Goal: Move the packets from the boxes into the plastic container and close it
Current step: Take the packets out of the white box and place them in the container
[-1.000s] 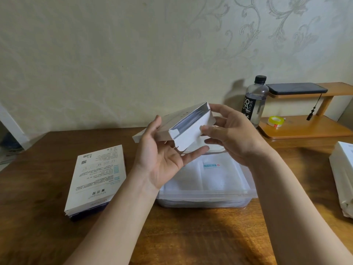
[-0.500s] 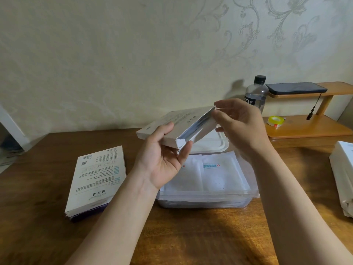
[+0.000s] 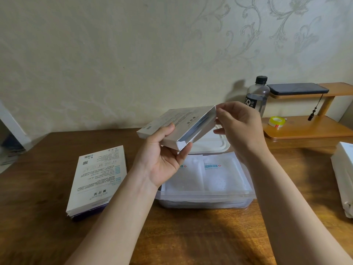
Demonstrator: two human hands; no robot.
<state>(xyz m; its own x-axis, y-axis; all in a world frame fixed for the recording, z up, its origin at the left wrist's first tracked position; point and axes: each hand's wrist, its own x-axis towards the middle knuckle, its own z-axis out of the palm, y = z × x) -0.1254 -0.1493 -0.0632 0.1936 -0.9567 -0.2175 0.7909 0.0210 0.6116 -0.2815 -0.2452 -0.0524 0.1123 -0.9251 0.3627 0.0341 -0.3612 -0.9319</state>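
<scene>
Head view: box (image 3: 177, 125) is held tilted above container (image 3: 206, 197), gripped by left hand (image 3: 164, 159), thumb on top, fingers beneath. Flap at open end is pinched by right hand (image 3: 238, 127). Packets (image 3: 219, 173) are laid flat inside open container on table (image 3: 191, 236); lid (image 3: 214, 145) is seen just behind. Second box (image 3: 97, 180) is laid to left, apart.

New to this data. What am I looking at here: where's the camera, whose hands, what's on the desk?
No robot here: these are a person's bare hands, filmed by one wide-angle camera worn on their head, looking forward and down. The left hand grips a white box whose end is open; the right hand pinches that end's flap. Below, on the wooden table, an open plastic container holds white packets, with its lid behind it. A second box lies to the left. At right stand a bottle and a shelf with a phone and a tape roll.
</scene>
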